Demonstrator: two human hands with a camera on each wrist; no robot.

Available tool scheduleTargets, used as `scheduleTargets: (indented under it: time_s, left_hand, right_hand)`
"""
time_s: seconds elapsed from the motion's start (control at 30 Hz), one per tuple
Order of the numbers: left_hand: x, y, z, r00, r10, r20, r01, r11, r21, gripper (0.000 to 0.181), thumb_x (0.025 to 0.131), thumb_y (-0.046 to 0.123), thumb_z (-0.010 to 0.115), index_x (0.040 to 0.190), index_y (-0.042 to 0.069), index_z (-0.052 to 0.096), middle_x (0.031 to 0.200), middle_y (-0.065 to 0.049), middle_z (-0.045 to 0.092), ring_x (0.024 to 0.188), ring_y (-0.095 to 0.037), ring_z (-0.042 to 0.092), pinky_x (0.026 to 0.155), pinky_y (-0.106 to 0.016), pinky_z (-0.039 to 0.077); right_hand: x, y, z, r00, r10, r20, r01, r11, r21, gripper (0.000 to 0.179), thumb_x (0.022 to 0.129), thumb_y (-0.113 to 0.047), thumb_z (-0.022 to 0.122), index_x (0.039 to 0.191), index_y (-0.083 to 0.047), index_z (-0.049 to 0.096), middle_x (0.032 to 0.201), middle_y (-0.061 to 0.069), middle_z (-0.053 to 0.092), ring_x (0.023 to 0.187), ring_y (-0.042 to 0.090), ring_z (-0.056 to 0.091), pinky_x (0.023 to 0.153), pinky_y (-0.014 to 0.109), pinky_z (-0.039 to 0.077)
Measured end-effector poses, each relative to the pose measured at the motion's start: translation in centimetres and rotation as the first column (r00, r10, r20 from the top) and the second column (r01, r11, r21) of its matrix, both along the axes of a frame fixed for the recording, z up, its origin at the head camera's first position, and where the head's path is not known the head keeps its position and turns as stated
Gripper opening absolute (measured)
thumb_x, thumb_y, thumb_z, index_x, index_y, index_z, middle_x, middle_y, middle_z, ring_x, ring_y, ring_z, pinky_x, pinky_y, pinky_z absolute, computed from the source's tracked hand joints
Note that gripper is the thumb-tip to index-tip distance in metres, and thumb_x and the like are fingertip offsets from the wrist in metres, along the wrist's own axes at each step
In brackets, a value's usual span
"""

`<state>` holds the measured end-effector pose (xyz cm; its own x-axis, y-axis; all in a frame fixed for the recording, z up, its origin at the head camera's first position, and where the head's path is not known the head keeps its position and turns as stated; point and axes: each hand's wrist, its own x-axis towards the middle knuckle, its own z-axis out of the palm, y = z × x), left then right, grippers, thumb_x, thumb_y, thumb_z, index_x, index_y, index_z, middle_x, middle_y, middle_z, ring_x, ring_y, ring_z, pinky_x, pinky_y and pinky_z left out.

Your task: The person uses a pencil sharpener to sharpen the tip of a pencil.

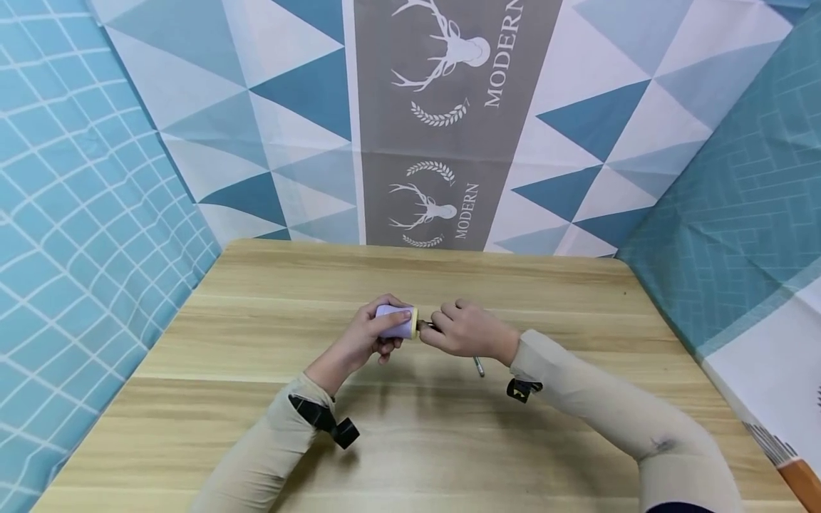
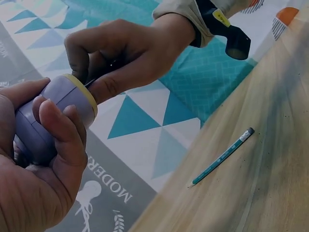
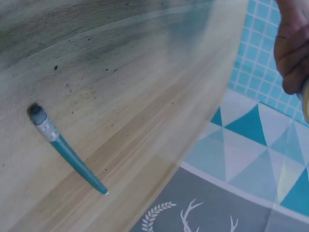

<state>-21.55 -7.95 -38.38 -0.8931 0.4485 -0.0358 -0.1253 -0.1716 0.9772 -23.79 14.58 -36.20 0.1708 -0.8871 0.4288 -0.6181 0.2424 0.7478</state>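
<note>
My left hand [image 1: 359, 340] grips a small lavender cylinder [image 2: 65, 95] with a yellow rim [image 2: 83, 87], holding it on its side above the table. Its rimmed end faces my right hand [image 1: 471, 330]. The right fingers are curled close against that end, pinching a thin dark piece [image 1: 427, 325] there; most of this piece is hidden by the fingers. A short teal pencil [image 3: 77, 162] with a metal ferrule and a dark eraser lies on the table just below the right hand, touched by neither hand.
The wooden table [image 1: 410, 456] spreads beneath both arms. A patterned cloth [image 1: 308, 107] hangs behind its far edge, with blue tiled cloths [image 1: 70, 214] at the sides. Each wrist carries a black strapped camera [image 1: 524, 389].
</note>
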Motion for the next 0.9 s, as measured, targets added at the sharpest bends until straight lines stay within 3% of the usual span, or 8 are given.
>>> scheduleTargets:
  time_s: [0.1, 0.2, 0.27, 0.33, 0.43, 0.6, 0.77, 0.9]
  left_hand:
    - [-0.2, 0.1, 0.0, 1.0, 0.015, 0.02, -0.015, 1.0, 0.019, 0.007, 0.094, 0.021, 0.063, 0.099, 0.016, 0.061, 0.063, -0.007, 0.056, 0.043, -0.009, 0.045, 0.034, -0.022, 0.039]
    - [-0.4, 0.1, -0.1, 0.999, 0.008, 0.048, -0.01, 1.0, 0.027, 0.006, 0.093, 0.02, 0.065, 0.097, 0.018, 0.061, 0.062, -0.007, 0.055, 0.043, -0.009, 0.045, 0.035, -0.021, 0.039]
    - [-0.5, 0.1, -0.2, 0.998, 0.007, 0.065, -0.009, 1.0, 0.027, 0.006, 0.093, 0.019, 0.066, 0.096, 0.019, 0.061, 0.062, -0.007, 0.055, 0.043, -0.009, 0.045, 0.035, -0.021, 0.039]
    - [-0.5, 0.0, -0.4, 0.997, 0.01, 0.076, -0.012, 1.0, 0.022, 0.006, 0.092, 0.019, 0.066, 0.095, 0.02, 0.061, 0.061, -0.006, 0.055, 0.043, -0.008, 0.045, 0.035, -0.02, 0.039]
    - [-0.5, -0.1, -0.4, 0.996, 0.02, 0.084, -0.022, 1.0, 0.017, 0.005, 0.092, 0.019, 0.065, 0.094, 0.019, 0.06, 0.061, -0.006, 0.055, 0.042, -0.008, 0.044, 0.035, -0.02, 0.038]
    - [-0.5, 0.1, -0.3, 0.995, 0.012, 0.094, -0.014, 1.0, 0.026, 0.005, 0.093, 0.02, 0.063, 0.094, 0.019, 0.058, 0.063, -0.006, 0.055, 0.044, -0.008, 0.044, 0.036, -0.02, 0.037]
    - [-0.4, 0.2, -0.1, 0.996, 0.023, 0.082, -0.026, 0.999, 0.032, 0.006, 0.093, 0.021, 0.065, 0.095, 0.019, 0.059, 0.065, -0.007, 0.055, 0.044, -0.008, 0.044, 0.036, -0.02, 0.039]
    - [-0.1, 0.0, 0.2, 0.997, 0.043, 0.067, -0.045, 0.999, 0.025, 0.006, 0.092, 0.019, 0.065, 0.095, 0.019, 0.06, 0.065, -0.008, 0.054, 0.044, -0.009, 0.044, 0.035, -0.021, 0.039]
  right_hand:
    - [0.1, -0.2, 0.1, 0.999, -0.025, 0.04, 0.025, 1.0, 0.005, 0.03, 0.107, -0.009, 0.026, 0.085, -0.01, 0.045, 0.055, -0.004, 0.035, 0.043, 0.007, 0.027, 0.036, 0.02, 0.023]
    - [0.2, -0.5, 0.1, 0.981, -0.051, 0.185, 0.049, 0.999, 0.017, 0.033, 0.106, -0.01, 0.019, 0.085, -0.009, 0.044, 0.052, -0.006, 0.03, 0.043, 0.006, 0.022, 0.035, 0.02, 0.02]
    - [0.3, -0.7, -0.1, 0.935, -0.054, 0.351, 0.052, 0.999, 0.016, 0.034, 0.108, -0.014, 0.018, 0.087, -0.008, 0.044, 0.052, -0.008, 0.028, 0.044, 0.005, 0.02, 0.036, 0.019, 0.019]
    - [0.4, -0.8, -0.1, 0.85, -0.048, 0.525, 0.052, 0.999, 0.006, 0.027, 0.109, -0.017, 0.026, 0.09, -0.008, 0.042, 0.053, -0.009, 0.028, 0.044, 0.003, 0.021, 0.036, 0.017, 0.019]
    - [0.4, -1.1, 0.0, 0.638, -0.017, 0.77, 0.057, 0.998, -0.025, 0.016, 0.106, -0.015, 0.045, 0.093, -0.007, 0.041, 0.056, -0.009, 0.036, 0.044, 0.001, 0.027, 0.038, 0.016, 0.024]
    - [0.5, -1.1, 1.0, 0.202, -0.034, 0.979, 0.163, 0.987, 0.001, 0.01, 0.1, -0.009, 0.056, 0.094, -0.01, 0.048, 0.057, -0.009, 0.039, 0.047, 0.0, 0.031, 0.043, 0.018, 0.028]
    - [0.5, -1.1, 2.1, -0.139, -0.005, 0.99, 0.246, 0.969, 0.039, 0.009, 0.102, -0.012, 0.055, 0.095, -0.009, 0.051, 0.055, -0.009, 0.032, 0.045, 0.005, 0.029, 0.043, 0.021, 0.026]
    - [0.4, -1.3, 2.4, -0.48, 0.079, 0.874, 0.247, 0.968, 0.049, 0.013, 0.103, -0.013, 0.051, 0.094, -0.006, 0.046, 0.052, -0.006, 0.031, 0.042, 0.008, 0.025, 0.039, 0.022, 0.023]
